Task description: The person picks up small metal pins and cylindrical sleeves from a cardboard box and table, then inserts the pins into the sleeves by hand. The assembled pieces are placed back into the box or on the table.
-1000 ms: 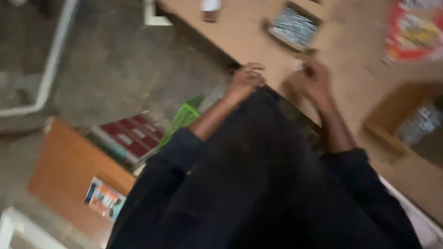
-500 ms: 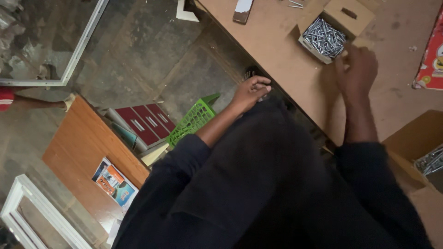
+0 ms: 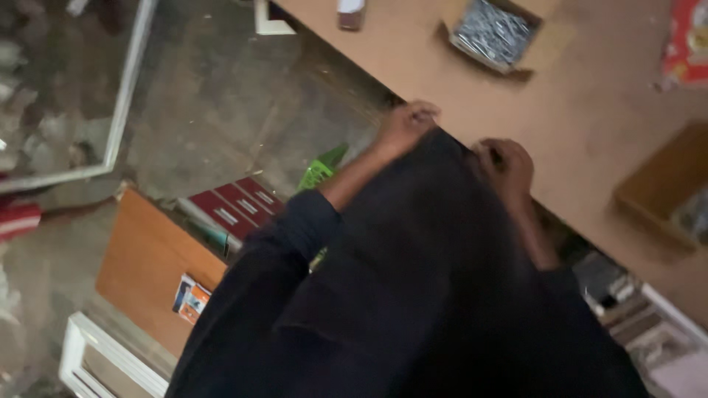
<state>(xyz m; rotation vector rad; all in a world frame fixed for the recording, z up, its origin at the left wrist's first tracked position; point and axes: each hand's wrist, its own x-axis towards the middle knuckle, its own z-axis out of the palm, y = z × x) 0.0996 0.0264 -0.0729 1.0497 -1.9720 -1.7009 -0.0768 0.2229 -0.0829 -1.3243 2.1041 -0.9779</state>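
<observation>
My left hand (image 3: 405,125) and my right hand (image 3: 505,166) are both closed on the top edge of a black cloth (image 3: 435,243), which hangs down in front of my body. They hold it against the near edge of a brown wooden table (image 3: 590,125). My dark sleeves run down from both wrists. What lies under the cloth is hidden.
An open cardboard box of metal screws (image 3: 494,33) sits on the table beyond my hands. A wooden box (image 3: 664,184) is at the right. On the floor to the left lie a red case (image 3: 236,206), a green basket (image 3: 317,173), an orange board (image 3: 147,265) and white frames (image 3: 110,354).
My right hand has come back from beside the screw box to the table's edge and closed on the cloth. My left hand stays on the cloth's edge.
</observation>
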